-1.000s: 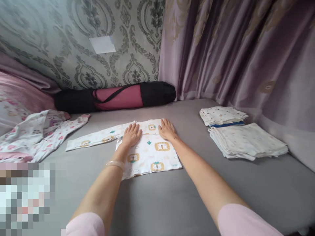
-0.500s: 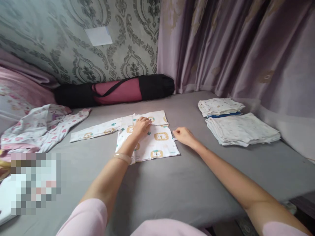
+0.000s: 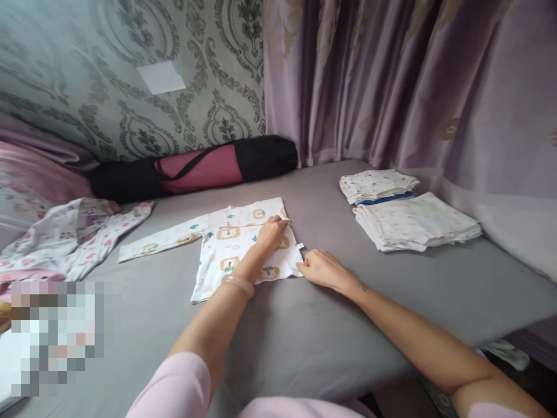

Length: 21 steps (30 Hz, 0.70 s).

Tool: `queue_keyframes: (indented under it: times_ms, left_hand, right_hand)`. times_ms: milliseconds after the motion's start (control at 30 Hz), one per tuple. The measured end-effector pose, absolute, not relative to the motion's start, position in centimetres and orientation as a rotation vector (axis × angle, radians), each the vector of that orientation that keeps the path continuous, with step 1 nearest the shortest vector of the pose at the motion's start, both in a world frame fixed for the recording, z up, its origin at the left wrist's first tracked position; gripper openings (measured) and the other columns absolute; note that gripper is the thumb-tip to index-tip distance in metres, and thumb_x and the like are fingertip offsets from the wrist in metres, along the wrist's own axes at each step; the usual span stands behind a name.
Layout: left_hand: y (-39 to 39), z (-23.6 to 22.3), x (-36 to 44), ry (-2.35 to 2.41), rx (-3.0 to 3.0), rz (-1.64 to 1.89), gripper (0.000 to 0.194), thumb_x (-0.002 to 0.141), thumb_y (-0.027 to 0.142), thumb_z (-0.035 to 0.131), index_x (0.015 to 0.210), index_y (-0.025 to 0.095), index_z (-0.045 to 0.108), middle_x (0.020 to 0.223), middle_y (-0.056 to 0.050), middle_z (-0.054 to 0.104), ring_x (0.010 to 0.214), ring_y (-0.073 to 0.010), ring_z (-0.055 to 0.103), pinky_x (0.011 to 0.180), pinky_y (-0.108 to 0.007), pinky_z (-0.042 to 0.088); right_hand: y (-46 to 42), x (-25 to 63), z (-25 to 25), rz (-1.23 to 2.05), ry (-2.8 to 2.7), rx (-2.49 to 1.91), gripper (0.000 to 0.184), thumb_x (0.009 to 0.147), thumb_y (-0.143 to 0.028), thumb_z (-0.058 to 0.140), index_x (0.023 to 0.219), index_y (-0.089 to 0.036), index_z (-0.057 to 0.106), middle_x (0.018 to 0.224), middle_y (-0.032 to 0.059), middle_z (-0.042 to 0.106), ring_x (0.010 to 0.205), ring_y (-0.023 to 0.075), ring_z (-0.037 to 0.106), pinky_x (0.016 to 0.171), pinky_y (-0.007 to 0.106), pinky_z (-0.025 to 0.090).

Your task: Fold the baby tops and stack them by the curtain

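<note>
A small white long-sleeved shirt (image 3: pixel 239 249) with tan lion prints and green leaves lies flat on the grey sheet. Its left sleeve stretches out to the side, while the other is folded across the upper body. My left hand (image 3: pixel 273 233) is closed at the shirt's right side, by the end of the folded sleeve; its fingertips are partly hidden. At the lower right corner of the shirt, my right hand (image 3: pixel 324 268) pinches the hem between thumb and fingers. A little white tag (image 3: pixel 300 246) sticks out from the side seam just above it.
Two stacks of folded clothes, a smaller back stack (image 3: pixel 378 184) and a larger front stack (image 3: pixel 418 220), sit at the right. Crumpled pink-and-white clothing (image 3: pixel 93 232) lies at the left. A black-and-maroon long bag (image 3: pixel 200 167) rests along the wall. Curtains (image 3: pixel 339 81) hang behind.
My left hand has slid right across the shirt to its side edge. My right hand has moved down from beside the tag to the lower corner and pinches it. The view has shifted slightly.
</note>
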<state>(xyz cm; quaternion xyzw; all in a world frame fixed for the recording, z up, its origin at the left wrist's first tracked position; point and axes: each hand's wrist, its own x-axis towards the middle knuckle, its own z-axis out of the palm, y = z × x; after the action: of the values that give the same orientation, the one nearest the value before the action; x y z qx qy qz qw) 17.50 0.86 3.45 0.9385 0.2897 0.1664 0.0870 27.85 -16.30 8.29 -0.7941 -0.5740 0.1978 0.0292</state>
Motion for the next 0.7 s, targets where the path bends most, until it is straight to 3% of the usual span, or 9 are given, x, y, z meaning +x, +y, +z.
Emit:
queue_keyframes:
  times_ms: [367, 533, 700]
  left_hand:
    - [-0.3, 3.0, 17.5, 0.947, 2.829, 0.509, 0.041, 0.092, 0.012, 0.038, 0.126, 0.017, 0.059, 0.109, -0.013, 0.056, 0.099, -0.0243, 0.052, 0.095, -0.039, 0.044]
    - [-0.9, 3.7, 17.6, 0.936, 2.888, 0.418, 0.046, 0.085, 0.007, 0.042, 0.128, 0.015, 0.055, 0.113, -0.015, 0.056, 0.101, -0.0263, 0.053, 0.094, -0.041, 0.045]
    - [-1.9, 5.0, 16.3, 0.803, 2.875, 0.329, 0.028, 0.088, 0.012, 0.042, 0.112, 0.012, 0.057, 0.110, -0.016, 0.058, 0.105, -0.0255, 0.054, 0.096, -0.038, 0.044]
  right_hand:
    - [-17.2, 27.9, 8.2, 0.564, -1.876, -2.484, 0.032, 0.090, -0.036, 0.044, 0.091, -0.021, 0.071, 0.092, 0.0155, 0.073, 0.094, 0.0276, 0.068, 0.071, 0.030, 0.043]
    - [-16.8, 28.1, 9.3, 0.570, -1.980, -2.487, 0.033, 0.090, -0.042, 0.047, 0.095, -0.021, 0.072, 0.098, 0.0173, 0.073, 0.099, 0.0290, 0.067, 0.079, 0.034, 0.044]
    - [-14.6, 28.5, 11.7, 0.570, -2.074, -2.489, 0.029, 0.087, -0.041, 0.054, 0.092, -0.020, 0.074, 0.097, 0.0179, 0.073, 0.100, 0.0290, 0.067, 0.079, 0.034, 0.045]
